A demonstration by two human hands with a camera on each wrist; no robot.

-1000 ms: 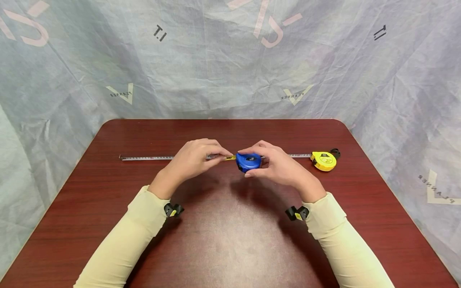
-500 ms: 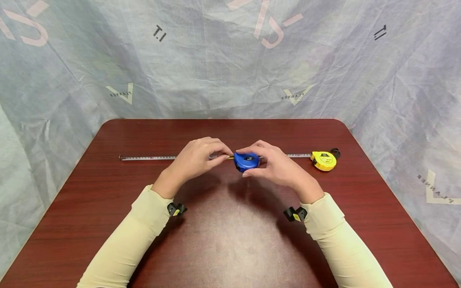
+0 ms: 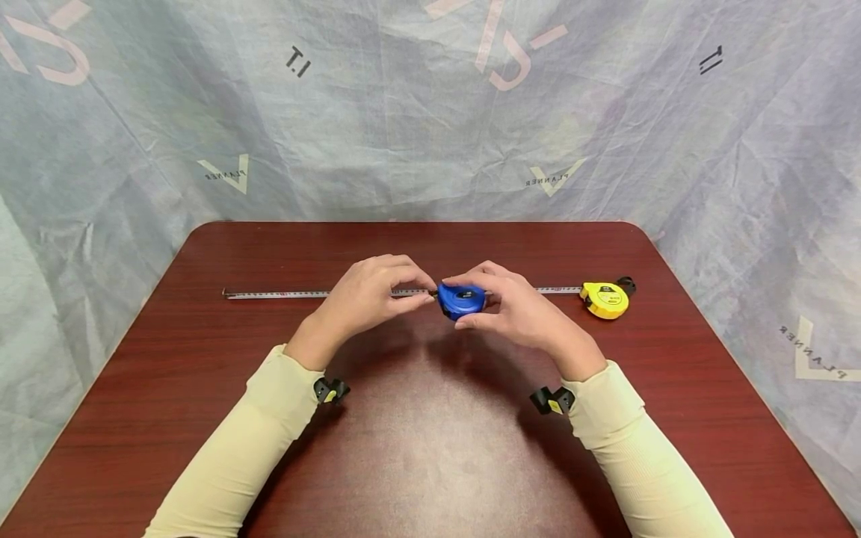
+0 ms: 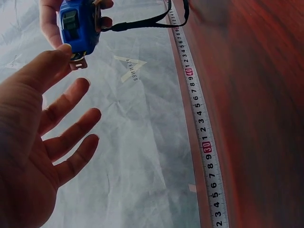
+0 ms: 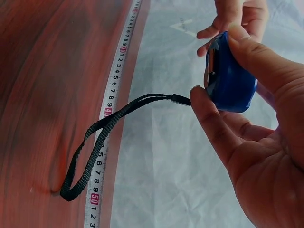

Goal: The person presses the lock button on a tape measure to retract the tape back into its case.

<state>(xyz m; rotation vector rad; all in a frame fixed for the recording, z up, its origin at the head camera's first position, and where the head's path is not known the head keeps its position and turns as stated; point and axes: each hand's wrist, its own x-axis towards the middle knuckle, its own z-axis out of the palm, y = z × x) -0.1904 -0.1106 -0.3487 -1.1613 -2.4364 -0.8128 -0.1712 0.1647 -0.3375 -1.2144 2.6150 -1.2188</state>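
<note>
In the head view a blue tape measure point(image 3: 461, 300) is held above the table, close in front of a long pulled-out tape blade. My right hand point(image 3: 514, 306) grips its case between thumb and fingers; a black wrist strap point(image 5: 102, 128) hangs from it in the right wrist view. My left hand point(image 3: 370, 295) has thumb and index fingertip at the mouth of the case, pinching at its end hook point(image 4: 78, 64); its other fingers are spread. The white printed blade point(image 3: 279, 295) runs along the table behind both hands to a yellow tape measure point(image 3: 605, 300) at the right.
The dark red wooden table point(image 3: 430, 448) has rounded far corners. A grey printed cloth point(image 3: 403, 112) hangs around its back and sides. A small black camera point(image 3: 331, 390) sits on the left wrist, another black camera point(image 3: 551, 400) on the right.
The short yellow stretch of blade between my left fingertips and the blue case has gone from sight. The left hand moved slightly right, the right hand slightly left. The yellow tape measure stayed put.
</note>
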